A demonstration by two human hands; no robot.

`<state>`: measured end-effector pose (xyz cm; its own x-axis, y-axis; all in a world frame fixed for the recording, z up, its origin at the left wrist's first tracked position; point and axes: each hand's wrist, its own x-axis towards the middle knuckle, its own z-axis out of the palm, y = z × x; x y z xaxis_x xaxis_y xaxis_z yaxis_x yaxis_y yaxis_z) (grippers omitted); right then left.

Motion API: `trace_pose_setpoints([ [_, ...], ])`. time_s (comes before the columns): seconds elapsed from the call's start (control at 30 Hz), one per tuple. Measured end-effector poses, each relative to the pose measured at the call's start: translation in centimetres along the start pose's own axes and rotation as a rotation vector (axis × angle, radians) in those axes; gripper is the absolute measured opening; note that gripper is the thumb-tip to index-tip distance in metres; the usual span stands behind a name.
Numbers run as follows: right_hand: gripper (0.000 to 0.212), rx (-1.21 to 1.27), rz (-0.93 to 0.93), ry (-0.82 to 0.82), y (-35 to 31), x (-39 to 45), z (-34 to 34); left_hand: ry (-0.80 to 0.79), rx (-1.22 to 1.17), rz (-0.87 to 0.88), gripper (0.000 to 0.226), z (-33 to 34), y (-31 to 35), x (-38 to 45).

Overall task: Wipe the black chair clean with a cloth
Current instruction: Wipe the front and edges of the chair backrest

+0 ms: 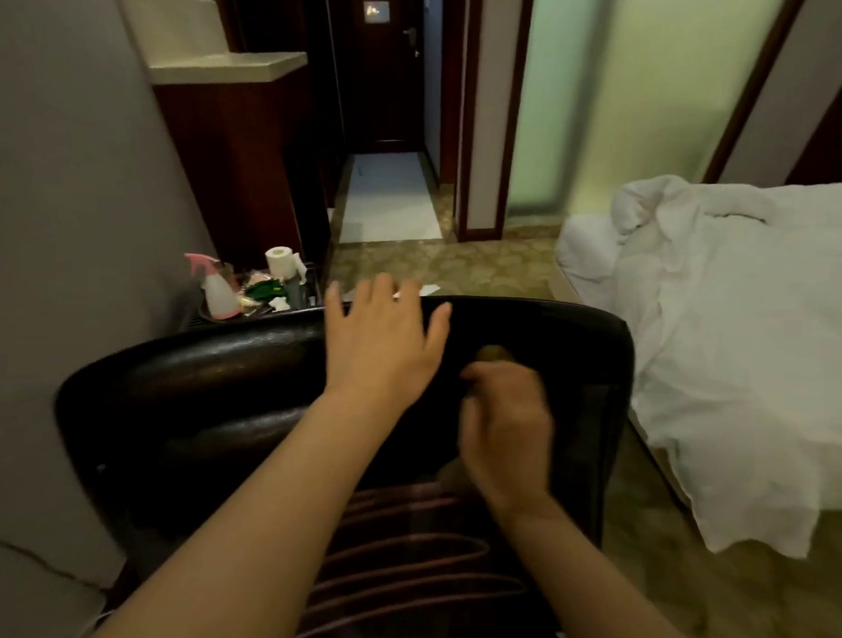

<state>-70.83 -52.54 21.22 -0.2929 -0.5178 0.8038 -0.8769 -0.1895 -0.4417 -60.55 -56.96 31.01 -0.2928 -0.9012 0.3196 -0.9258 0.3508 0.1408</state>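
On black chair (220, 396): blurred right hand (506, 430), cloth (494, 354) mostly hidden.

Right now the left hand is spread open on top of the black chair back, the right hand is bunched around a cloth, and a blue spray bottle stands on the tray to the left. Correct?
Not quite: the spray bottle is pink and white, not blue, as the head view shows. The left hand, chair, right hand, cloth and tray are as stated.

Glossy black chair (220, 381), white bedding (750, 336), pink-topped spray bottle (218, 288), patterned beige floor (461, 267).
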Motion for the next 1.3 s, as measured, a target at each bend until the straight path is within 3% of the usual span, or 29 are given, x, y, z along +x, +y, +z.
trace_pose_setpoints([
  [0.07,0.024,0.039,-0.108,-0.088,-0.3,0.2,0.2,-0.048,-0.037,0.071,0.047,1.2,3.2,0.8],
  [0.13,0.025,0.05,-0.056,-0.105,2.4,0.6,-1.1,-0.101,-0.06,0.08,0.048,1.9,6.0,1.7],
  [0.27,0.027,0.093,0.348,0.135,8.2,0.1,-4.8,-0.104,-0.017,0.136,0.047,3.0,8.0,2.5],
  [0.4,0.02,0.213,0.651,0.256,7.9,0.7,-4.2,-0.011,0.042,0.138,0.052,3.7,7.9,1.9],
  [0.6,0.024,0.334,0.954,0.07,7.2,-5.4,-5.1,0.022,0.046,0.102,0.057,3.5,8.0,1.8],
  [0.67,0.024,0.378,0.915,0.098,6.8,-3.4,-6.1,0.037,0.04,0.102,0.056,3.7,8.0,1.4],
  [0.73,0.028,0.428,0.745,0.166,6.2,0.9,-6.7,0.061,0.037,0.11,0.055,3.8,8.2,1.3],
  [0.8,0.038,0.422,0.591,0.084,5.3,4.8,-6.0,0.068,0.041,0.107,0.058,4.0,8.2,1.3],
  [0.93,0.049,0.161,0.39,0.017,5.4,4.5,-3.1,0.07,0.032,0.11,0.066,4.1,8.5,1.6],
  [1.13,0.066,0.224,0.564,-0.04,6.2,-7.9,-3.0,0.108,0.033,0.122,0.066,4.5,8.1,1.7],
  [1.23,0.061,0.338,0.595,-0.05,5.7,-6.2,-3.7,0.131,0.026,0.116,0.062,4.6,8.1,1.4],
  [1.3,0.057,0.346,0.437,-0.044,5.0,-1.2,-3.7,0.123,0.035,0.117,0.061,4.6,8.1,1.3],
])
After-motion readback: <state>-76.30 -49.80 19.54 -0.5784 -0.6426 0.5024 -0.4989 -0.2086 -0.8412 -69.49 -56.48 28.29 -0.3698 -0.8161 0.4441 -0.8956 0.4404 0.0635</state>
